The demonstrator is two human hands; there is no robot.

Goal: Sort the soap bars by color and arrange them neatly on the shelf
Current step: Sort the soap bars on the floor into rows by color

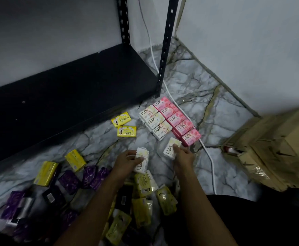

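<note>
Head view, our left hand [127, 161] fingers gripping a white soap bar [142, 161] at frame centre, long axis near upright in frame, our right hand [182, 154] fingers pinching another white bar [171, 148] tilted toward upper right, beside the pink row [178, 119], black shelf [65, 96] upper left, marble floor [198, 86]

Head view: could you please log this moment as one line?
left hand: holds white Lux soap bar | right hand: holds white Lux bar | black metal shelf: no soap
</note>
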